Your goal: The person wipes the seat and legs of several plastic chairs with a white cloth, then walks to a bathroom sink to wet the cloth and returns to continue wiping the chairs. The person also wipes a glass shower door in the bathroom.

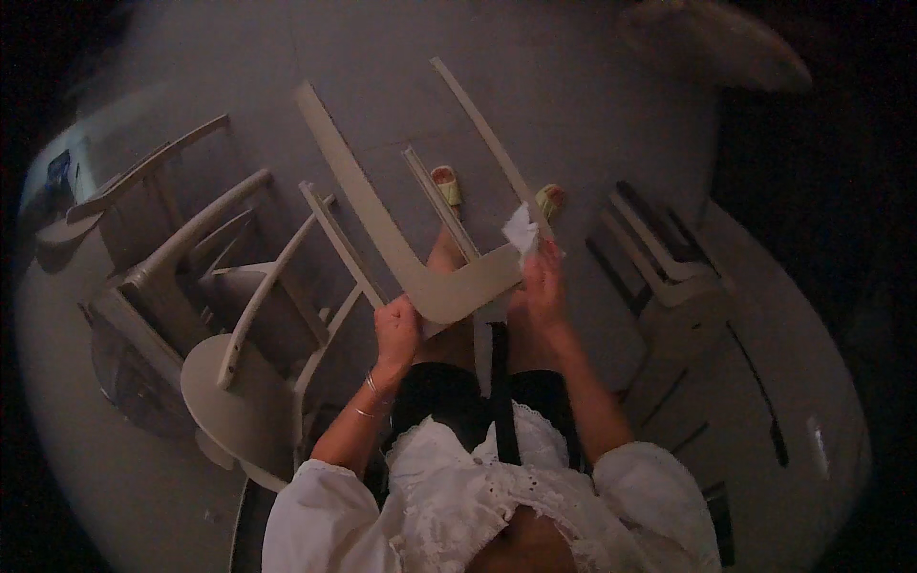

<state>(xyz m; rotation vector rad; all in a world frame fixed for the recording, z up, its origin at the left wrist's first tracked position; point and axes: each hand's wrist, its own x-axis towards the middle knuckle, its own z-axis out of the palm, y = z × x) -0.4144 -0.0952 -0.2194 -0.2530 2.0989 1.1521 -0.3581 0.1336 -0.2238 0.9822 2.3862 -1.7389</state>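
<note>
A pale chair frame (458, 295) rests across my thighs, its several long, straight legs pointing away from me over the floor. At its near left corner, the fingers of my left hand (396, 333) are curled around the frame, beside the base of one leg. My right hand (546, 290) holds a crumpled white cloth or tissue (521, 229) against the right-hand leg, close to the corner. The fingers of that hand lie along the leg and partly hide the cloth. Dim light blurs the finer detail of the frame.
Several pale chairs stand close together on my left, the nearest with a rounded seat (211, 372). Another chair (684, 308) with dark parts is to the right. A rounded pale object (716, 46) shows at the upper right. My sandalled feet (445, 185) are on the tiled floor (573, 122).
</note>
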